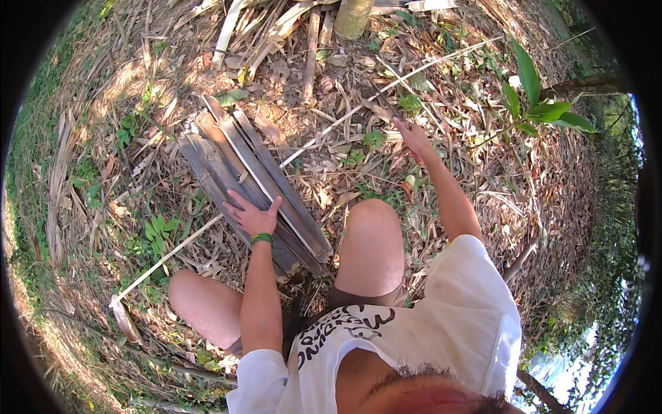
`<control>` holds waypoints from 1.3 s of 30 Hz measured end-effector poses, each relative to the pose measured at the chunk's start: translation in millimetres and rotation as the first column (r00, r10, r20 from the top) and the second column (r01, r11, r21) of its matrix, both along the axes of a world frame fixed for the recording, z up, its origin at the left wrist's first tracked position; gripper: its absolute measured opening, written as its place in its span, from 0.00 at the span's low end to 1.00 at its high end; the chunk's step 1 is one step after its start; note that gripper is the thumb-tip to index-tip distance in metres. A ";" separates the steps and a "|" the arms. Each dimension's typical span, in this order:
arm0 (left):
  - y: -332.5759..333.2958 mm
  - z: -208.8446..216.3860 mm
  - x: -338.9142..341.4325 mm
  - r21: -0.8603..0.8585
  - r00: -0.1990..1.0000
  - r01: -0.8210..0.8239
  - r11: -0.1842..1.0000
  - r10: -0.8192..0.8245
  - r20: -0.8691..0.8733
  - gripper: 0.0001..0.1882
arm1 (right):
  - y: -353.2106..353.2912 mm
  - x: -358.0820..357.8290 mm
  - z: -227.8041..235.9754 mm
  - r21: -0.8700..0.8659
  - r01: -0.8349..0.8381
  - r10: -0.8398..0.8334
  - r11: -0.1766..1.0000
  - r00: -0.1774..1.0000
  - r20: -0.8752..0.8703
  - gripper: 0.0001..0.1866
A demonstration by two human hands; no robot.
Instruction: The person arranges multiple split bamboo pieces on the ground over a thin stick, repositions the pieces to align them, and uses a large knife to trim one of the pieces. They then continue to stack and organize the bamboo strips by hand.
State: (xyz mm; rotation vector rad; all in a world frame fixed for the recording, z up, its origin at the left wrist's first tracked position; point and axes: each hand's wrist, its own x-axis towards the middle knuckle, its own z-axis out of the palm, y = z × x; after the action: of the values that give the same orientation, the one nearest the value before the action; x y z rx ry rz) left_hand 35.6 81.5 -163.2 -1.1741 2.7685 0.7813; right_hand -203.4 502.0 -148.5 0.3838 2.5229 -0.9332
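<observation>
A stack of long, weathered split wood or bamboo slats [221,162] lies slantwise on the ground before my knees. My left hand [254,215] rests on its near half, fingers spread and palm down. Beneath the stack runs a long, thin pale strip [165,259], coming out on both sides. Its far part stretches up and to the right. My right hand [414,141] is held out beyond my right knee, apart from the stack and near the strip. Its fingers reach forward and nothing shows in them; their undersides are hidden.
Dry leaves and twigs cover the ground. A small green-leaved plant [534,103] stands at the far right. At the top are a tree trunk [353,17] and a pile of dry stalks [283,27]. A fallen branch [520,259] lies right of my arm.
</observation>
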 end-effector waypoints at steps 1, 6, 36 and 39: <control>8.9 4.1 -8.4 0.027 0.999 0.004 1.000 -0.005 0.043 0.78 | 9.3 -5.2 27.7 0.029 -0.007 0.009 1.000 0.998 -0.070 0.40; 13.7 -4.5 -9.3 -0.023 0.999 0.041 0.999 -0.041 -0.027 0.77 | -24.1 -30.7 212.2 -0.398 -0.129 -0.098 0.908 0.860 -0.502 0.28; 11.5 2.2 -17.0 0.056 0.995 -0.009 0.998 0.004 0.099 0.79 | 34.0 128.0 56.1 0.316 0.178 -0.079 0.932 0.950 -0.303 0.39; 7.7 8.2 -14.8 0.027 0.994 -0.022 0.999 0.019 0.106 0.79 | 52.9 194.4 17.4 0.530 0.221 -0.165 0.819 0.975 -0.152 0.41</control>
State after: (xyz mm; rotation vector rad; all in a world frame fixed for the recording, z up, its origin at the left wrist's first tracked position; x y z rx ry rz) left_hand 20.9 89.3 -155.0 -1.2033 2.6559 0.7352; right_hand -9.0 554.9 -131.0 0.7956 2.8553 -0.2700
